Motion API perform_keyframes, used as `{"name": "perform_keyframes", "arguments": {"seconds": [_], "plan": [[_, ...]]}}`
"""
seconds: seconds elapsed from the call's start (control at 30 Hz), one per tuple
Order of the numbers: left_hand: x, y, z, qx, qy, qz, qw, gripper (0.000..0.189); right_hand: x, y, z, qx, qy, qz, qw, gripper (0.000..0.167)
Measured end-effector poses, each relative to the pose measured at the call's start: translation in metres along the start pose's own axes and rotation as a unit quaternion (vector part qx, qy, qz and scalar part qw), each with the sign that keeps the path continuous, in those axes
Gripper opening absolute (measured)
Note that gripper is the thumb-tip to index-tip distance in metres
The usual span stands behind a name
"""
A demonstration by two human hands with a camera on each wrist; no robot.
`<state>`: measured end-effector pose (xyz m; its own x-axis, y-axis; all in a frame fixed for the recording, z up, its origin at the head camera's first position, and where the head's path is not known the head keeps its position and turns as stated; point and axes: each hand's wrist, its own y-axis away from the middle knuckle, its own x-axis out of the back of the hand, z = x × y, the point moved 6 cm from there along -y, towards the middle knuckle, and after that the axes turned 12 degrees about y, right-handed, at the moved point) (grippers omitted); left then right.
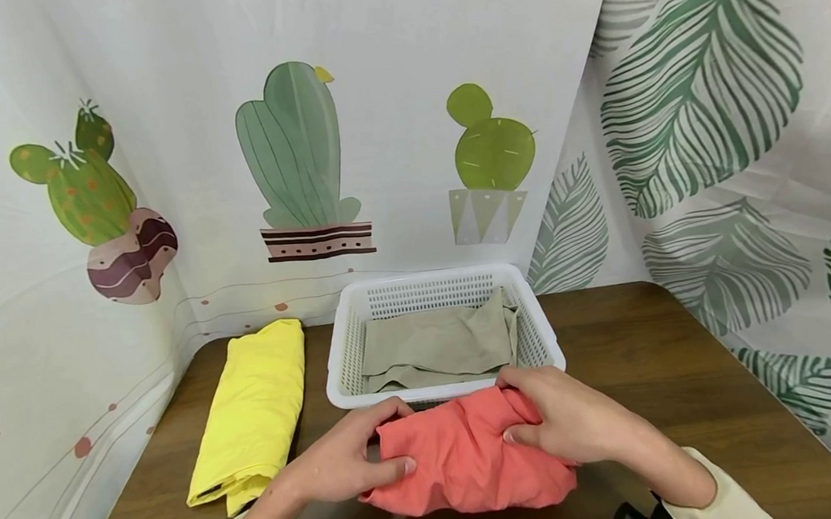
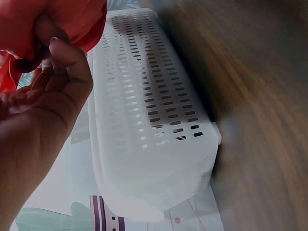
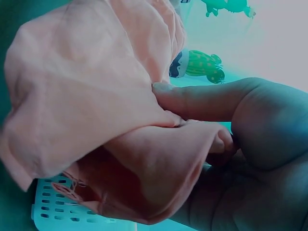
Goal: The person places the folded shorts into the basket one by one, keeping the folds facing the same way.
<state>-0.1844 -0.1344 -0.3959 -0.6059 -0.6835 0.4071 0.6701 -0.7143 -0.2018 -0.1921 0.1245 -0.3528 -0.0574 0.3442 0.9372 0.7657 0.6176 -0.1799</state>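
A folded coral-red cloth (image 1: 465, 457) hangs between both hands, just in front of the white basket (image 1: 337, 377). My left hand (image 1: 349, 453) pinches its left end, thumb on the near side and fingers behind. At the other end my right hand (image 1: 567, 414) grips the cloth, the thumb pressed into its face. In the right wrist view the cloth (image 3: 82, 82) looks pale pink, with loose folds drooping below. Inside the basket lies a folded grey-beige cloth (image 1: 436, 342). The left wrist view shows the left fingers curled at the red cloth (image 2: 86, 19), beside the basket's slotted wall (image 2: 154, 96).
A folded yellow cloth (image 1: 259, 407) lies at the left of the brown wooden table (image 1: 632, 357). Behind the table hangs a white curtain (image 1: 392, 132) printed with cacti; leaf-printed fabric (image 1: 709, 110) hangs on the right. The basket stands near the table's back edge.
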Motion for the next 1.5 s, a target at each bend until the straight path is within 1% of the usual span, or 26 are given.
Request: {"name": "perform_keyframes", "arguments": {"seconds": [0.27,0.47,0.53,0.7,0.77,0.97,1.13,1.33,1.5], "plan": [[0.005,-0.005,0.005,-0.003,-0.010,0.016,0.9998,0.026,0.008,-0.003,0.000,-0.003,0.004,0.013,0.9999,0.034],[0.009,-0.007,0.009,-0.010,-0.007,0.025,0.9996,0.027,0.013,-0.008,0.000,0.000,0.011,0.025,0.9996,0.033],[0.010,-0.008,0.010,-0.010,-0.004,0.028,0.9996,0.027,0.015,-0.009,0.001,0.000,0.013,0.028,0.9995,0.034],[0.013,-0.010,0.011,0.008,0.001,0.041,0.9991,0.031,0.020,-0.011,0.002,-0.002,0.010,0.034,0.9994,0.034],[0.015,-0.011,0.012,0.010,-0.002,0.045,0.9989,0.031,0.022,-0.012,0.002,-0.001,0.007,0.037,0.9993,0.033],[0.019,-0.013,0.016,0.001,-0.007,0.057,0.9983,0.025,0.028,-0.014,0.002,-0.008,0.001,0.041,0.9991,0.033],[0.022,-0.014,0.019,0.004,0.000,0.072,0.9974,0.023,0.032,-0.015,0.001,-0.009,-0.005,0.046,0.9989,0.033],[0.026,-0.017,0.020,0.007,0.021,0.099,0.9949,0.028,0.036,-0.018,0.002,-0.015,-0.017,0.050,0.9985,0.032],[0.031,-0.017,0.018,0.010,0.016,0.122,0.9923,0.027,0.039,-0.020,0.004,-0.023,-0.024,0.059,0.9977,0.035]]}}
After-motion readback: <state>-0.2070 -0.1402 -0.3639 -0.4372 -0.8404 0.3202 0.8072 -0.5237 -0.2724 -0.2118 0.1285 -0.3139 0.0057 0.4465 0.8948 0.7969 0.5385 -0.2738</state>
